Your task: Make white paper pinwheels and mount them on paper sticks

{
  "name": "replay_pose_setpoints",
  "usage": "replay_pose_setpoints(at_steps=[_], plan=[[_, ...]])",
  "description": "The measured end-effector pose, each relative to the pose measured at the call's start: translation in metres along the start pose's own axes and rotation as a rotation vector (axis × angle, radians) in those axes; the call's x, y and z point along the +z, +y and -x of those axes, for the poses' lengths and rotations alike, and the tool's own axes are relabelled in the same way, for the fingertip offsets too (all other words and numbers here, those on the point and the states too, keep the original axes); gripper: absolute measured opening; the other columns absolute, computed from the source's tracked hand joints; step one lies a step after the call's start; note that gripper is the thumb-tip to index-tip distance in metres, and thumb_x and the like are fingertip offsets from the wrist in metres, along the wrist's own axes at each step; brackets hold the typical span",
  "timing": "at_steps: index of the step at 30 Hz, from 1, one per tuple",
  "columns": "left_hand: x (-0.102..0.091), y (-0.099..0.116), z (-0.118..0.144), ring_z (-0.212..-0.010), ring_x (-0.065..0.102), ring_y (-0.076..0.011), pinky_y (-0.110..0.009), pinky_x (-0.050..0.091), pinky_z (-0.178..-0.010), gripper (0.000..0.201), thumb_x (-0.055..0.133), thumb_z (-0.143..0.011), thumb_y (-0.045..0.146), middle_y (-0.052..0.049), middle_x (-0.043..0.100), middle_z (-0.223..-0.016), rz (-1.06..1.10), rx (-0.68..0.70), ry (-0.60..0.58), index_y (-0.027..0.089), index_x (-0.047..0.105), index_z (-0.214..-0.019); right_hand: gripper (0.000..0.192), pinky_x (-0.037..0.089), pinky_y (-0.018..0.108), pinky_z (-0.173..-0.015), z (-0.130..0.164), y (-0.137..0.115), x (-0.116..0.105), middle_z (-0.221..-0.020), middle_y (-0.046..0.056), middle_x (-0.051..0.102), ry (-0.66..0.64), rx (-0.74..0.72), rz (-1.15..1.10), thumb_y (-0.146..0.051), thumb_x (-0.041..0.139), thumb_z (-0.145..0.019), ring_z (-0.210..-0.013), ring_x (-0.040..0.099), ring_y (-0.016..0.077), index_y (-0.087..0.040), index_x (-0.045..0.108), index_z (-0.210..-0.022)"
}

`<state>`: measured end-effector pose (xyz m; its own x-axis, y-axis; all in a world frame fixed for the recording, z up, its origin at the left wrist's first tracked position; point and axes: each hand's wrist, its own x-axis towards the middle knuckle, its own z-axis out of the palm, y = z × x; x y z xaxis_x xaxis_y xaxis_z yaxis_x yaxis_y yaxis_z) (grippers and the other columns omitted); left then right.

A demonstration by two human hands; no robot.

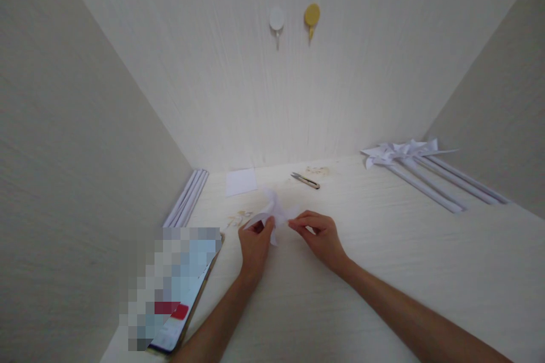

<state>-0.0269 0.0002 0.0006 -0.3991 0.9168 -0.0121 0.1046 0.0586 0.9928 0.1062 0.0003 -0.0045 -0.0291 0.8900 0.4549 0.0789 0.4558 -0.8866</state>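
Desk point(383, 272) open right; hands point(289, 241) pinch folded paper point(272, 212) mid-desk.

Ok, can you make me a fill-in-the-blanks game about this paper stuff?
1. Both hands, left hand and right hand, pinch a folded ____ paper piece.
2. The small metal snips lie ____ the hands.
3. The finished white paper pinwheels lie on the ____ side.

Missing words: white; beyond; right

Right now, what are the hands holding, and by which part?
Both hands hold a folded white paper piece: the left hand pinches its left flap, the right hand its right edge.
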Motion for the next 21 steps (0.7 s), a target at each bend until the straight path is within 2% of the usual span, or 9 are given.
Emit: replay_pose_setpoints(at_steps=[3, 7, 10, 16, 21], plan=[[-0.0001, -0.0012, 0.0003, -0.059, 0.057, -0.0151, -0.025, 0.044, -0.057, 0.019, 0.059, -0.059, 0.028, -0.003, 0.066, -0.063, -0.017, 0.003, -0.048, 0.012, 0.067, -0.065, 0.008, 0.047, 0.029, -0.055, 0.0010, 0.0018, 0.0000, -0.060, 0.004, 0.065, 0.024, -0.011, 0.063, -0.020, 0.063, -0.066, -0.056, 0.058, 0.0154, -0.022, 0.068, -0.060], [-0.0014, -0.0059, -0.0003, -0.056, 0.055, -0.0142, -0.025, 0.043, -0.055, 0.018, 0.057, -0.061, 0.029, -0.001, 0.062, -0.057, -0.069, 0.048, -0.074, 0.013, 0.065, -0.062, 0.009, 0.047, 0.029, -0.057, 0.0027, -0.0001, -0.0002, -0.066, 0.004, 0.066, 0.068, -0.071, 0.168, -0.021, 0.060, -0.070, -0.059, 0.059, 0.0155, -0.023, 0.068, -0.074], [-0.0021, -0.0066, 0.0010, -0.052, 0.051, -0.0125, -0.024, 0.041, -0.052, 0.018, 0.056, -0.063, 0.029, 0.001, 0.057, -0.052, -0.132, 0.091, -0.070, 0.013, 0.063, -0.058, 0.010, 0.047, 0.030, -0.059, 0.0029, -0.0014, -0.0003, -0.068, 0.004, 0.065, 0.078, -0.120, 0.227, -0.022, 0.057, -0.073, -0.063, 0.059, 0.0162, -0.024, 0.067, -0.075], [-0.0012, 0.0000, 0.0078, -0.049, 0.045, -0.0101, -0.021, 0.037, -0.050, 0.019, 0.055, -0.064, 0.028, 0.002, 0.051, -0.049, -0.189, 0.145, -0.145, 0.014, 0.058, -0.053, 0.013, 0.041, 0.028, -0.058, 0.0028, 0.0009, 0.0002, -0.064, 0.003, 0.057, 0.016, -0.098, 0.415, -0.025, 0.051, -0.078, -0.061, 0.051, 0.0145, -0.021, 0.058, -0.067], [-0.0003, 0.0008, 0.0093, -0.050, 0.046, -0.0106, -0.021, 0.037, -0.050, 0.019, 0.055, -0.064, 0.028, 0.002, 0.053, -0.050, -0.196, 0.152, -0.192, 0.014, 0.059, -0.054, 0.019, 0.038, 0.027, -0.058, 0.0035, 0.0010, 0.0014, -0.069, 0.004, 0.052, -0.083, -0.109, 0.558, -0.024, 0.047, -0.081, -0.063, 0.047, 0.0141, -0.018, 0.052, -0.064]])
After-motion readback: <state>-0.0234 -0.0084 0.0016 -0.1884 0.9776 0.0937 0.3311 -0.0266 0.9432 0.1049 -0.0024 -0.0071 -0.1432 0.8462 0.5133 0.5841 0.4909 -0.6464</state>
